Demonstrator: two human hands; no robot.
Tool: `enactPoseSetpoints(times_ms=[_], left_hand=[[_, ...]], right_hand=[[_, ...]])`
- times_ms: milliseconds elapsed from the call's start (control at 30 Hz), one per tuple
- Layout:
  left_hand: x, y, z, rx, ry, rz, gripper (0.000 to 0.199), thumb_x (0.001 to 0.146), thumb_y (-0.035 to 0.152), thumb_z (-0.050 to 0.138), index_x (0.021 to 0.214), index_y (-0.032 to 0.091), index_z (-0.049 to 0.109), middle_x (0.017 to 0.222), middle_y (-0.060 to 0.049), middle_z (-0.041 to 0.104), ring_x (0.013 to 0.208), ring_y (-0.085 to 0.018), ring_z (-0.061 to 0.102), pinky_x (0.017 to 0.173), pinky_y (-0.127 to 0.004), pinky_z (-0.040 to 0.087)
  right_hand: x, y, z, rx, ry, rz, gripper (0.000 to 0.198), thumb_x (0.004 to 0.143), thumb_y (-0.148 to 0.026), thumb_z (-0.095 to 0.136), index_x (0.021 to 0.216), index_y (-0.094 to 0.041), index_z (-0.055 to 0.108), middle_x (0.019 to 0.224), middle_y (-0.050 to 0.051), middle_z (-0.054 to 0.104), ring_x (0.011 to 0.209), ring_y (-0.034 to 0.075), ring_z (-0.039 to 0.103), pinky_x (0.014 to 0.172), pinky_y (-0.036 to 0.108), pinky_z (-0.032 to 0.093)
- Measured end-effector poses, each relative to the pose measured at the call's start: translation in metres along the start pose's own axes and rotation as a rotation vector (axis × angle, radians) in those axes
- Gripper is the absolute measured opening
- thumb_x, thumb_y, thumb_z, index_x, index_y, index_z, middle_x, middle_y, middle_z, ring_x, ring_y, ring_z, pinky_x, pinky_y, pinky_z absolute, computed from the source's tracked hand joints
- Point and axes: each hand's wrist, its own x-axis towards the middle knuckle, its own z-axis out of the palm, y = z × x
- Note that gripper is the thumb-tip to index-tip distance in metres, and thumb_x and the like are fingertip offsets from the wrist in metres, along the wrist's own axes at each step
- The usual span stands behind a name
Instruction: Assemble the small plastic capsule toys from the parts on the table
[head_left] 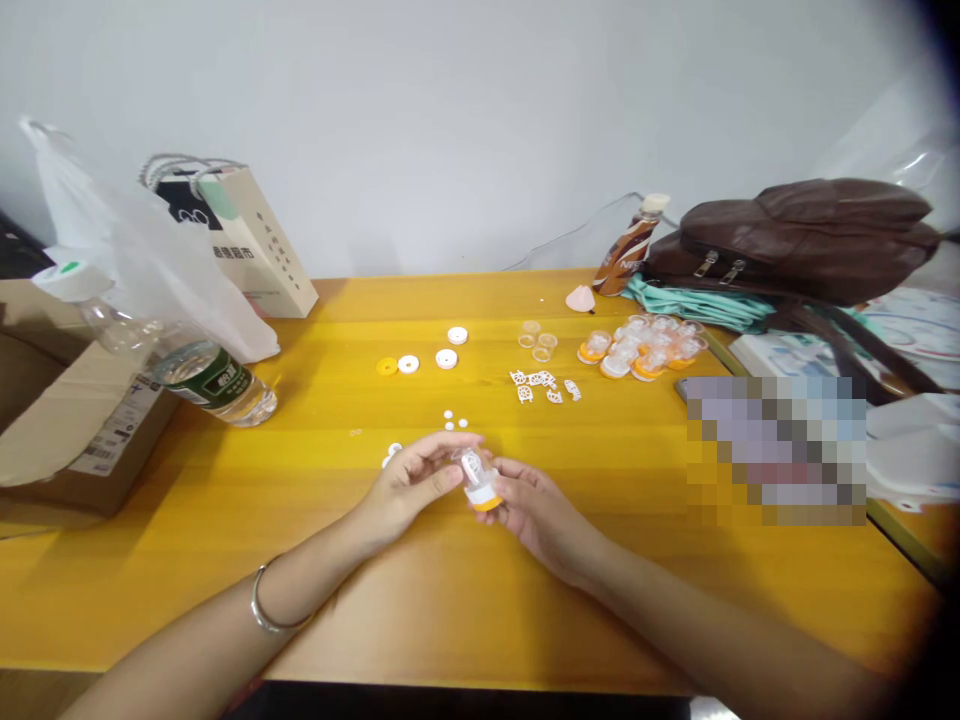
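Both hands meet over the near middle of the table around a small clear plastic capsule with a white ring and an orange base. A white spoked piece shows inside its clear top. My left hand closes thumb and fingers about the clear upper part. Pinched at the white and orange base are the fingers of my right hand. White discs lie partly hidden behind my left hand. Several small white dots sit just beyond the hands, with white spoked pieces farther right.
Finished-looking capsules cluster at the right, beside clear cups. White rings and an orange ring lie mid-table. A water bottle and cardboard box stand left; a brown bag and drink bottle right.
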Motion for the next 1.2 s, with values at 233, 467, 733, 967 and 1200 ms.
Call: enactPoseSetpoints(times_ms=[233,467,733,967,1200], left_hand=[[0.000,-0.003,0.004,0.032,0.078,0.068,0.033,0.073,0.028,0.070,0.101,0.018,0.056,0.089,-0.004,0.060,0.080,-0.013,0.056,0.073,-0.025,0.044],[-0.003,0.003,0.004,0.076,0.047,0.060,0.027,0.077,0.031,0.065,0.096,0.015,0.058,0.083,-0.004,0.060,0.074,-0.013,0.055,0.067,-0.023,0.044],[-0.003,0.006,0.001,0.134,0.003,0.060,0.026,0.079,0.033,0.062,0.098,0.015,0.059,0.086,-0.006,0.060,0.076,-0.015,0.055,0.073,-0.026,0.043],[0.004,0.007,-0.004,0.165,-0.158,0.077,0.043,0.070,0.035,0.071,0.109,0.020,0.060,0.108,-0.008,0.054,0.101,-0.022,0.051,0.089,-0.034,0.041],[0.003,0.010,0.000,0.211,-0.108,0.073,0.029,0.075,0.028,0.066,0.101,0.017,0.062,0.096,-0.007,0.056,0.090,-0.018,0.053,0.082,-0.030,0.043]], right_hand=[[0.000,0.000,0.000,-0.143,0.019,-0.072,0.021,0.065,-0.030,0.075,0.077,-0.018,0.063,0.072,-0.001,0.061,0.068,0.010,0.052,0.068,0.023,0.041],[-0.004,0.000,0.002,-0.052,-0.027,-0.010,0.020,0.065,-0.032,0.074,0.076,-0.016,0.067,0.069,0.000,0.061,0.060,0.009,0.051,0.061,0.022,0.041],[-0.005,-0.002,0.006,-0.076,-0.022,-0.029,0.022,0.064,-0.036,0.074,0.074,-0.017,0.069,0.067,0.000,0.061,0.060,0.010,0.050,0.062,0.022,0.042],[-0.004,-0.002,0.005,0.038,-0.037,0.006,0.032,0.062,-0.039,0.077,0.086,-0.019,0.069,0.082,0.003,0.064,0.073,0.012,0.054,0.074,0.025,0.043],[-0.003,0.001,0.003,0.120,-0.096,0.091,0.029,0.072,-0.043,0.068,0.087,-0.017,0.068,0.084,0.005,0.066,0.076,0.011,0.058,0.079,0.025,0.044]])
